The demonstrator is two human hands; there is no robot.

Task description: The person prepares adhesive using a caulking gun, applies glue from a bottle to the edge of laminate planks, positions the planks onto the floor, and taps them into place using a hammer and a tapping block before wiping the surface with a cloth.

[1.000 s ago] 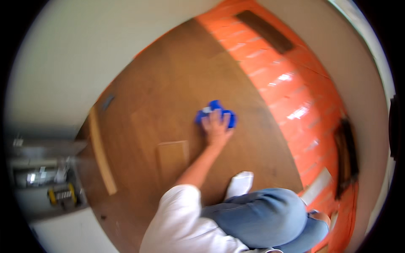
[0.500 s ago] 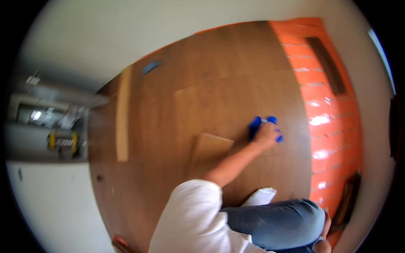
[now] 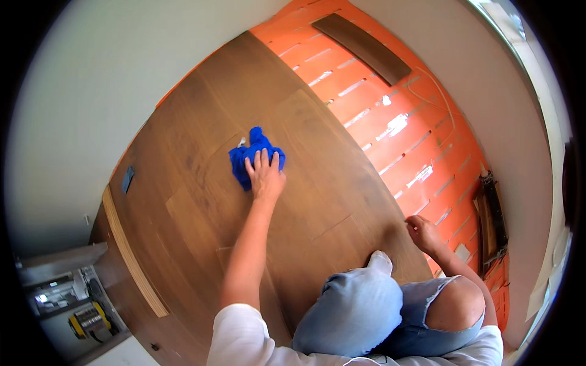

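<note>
A bunched blue cloth (image 3: 256, 145) lies on the brown plank floor (image 3: 293, 207). My left hand (image 3: 267, 178) grips it from above, pressing it down with fingers somewhat spread over the folds. A small pale tag or scrap (image 3: 242, 142) shows at the cloth's far left edge. Near the planks' right edge, beside the orange underlay (image 3: 390, 140), my right hand (image 3: 425, 235) hovers or rests with its fingers curled in. Whatever those fingers hold, if anything, is hidden.
A loose dark plank (image 3: 363, 47) lies on the underlay at the far right. A caulking gun (image 3: 493, 213) rests by short wood pieces along the right wall. Toward the left are a small blue block (image 3: 127, 180), a pale wood strip (image 3: 131, 250) and a yellow-black tool (image 3: 90, 320).
The view has turned. My left hand has carried the blue cloth away from the underlay edge, farther across the planks. My right forearm and curled hand now show clearly.
</note>
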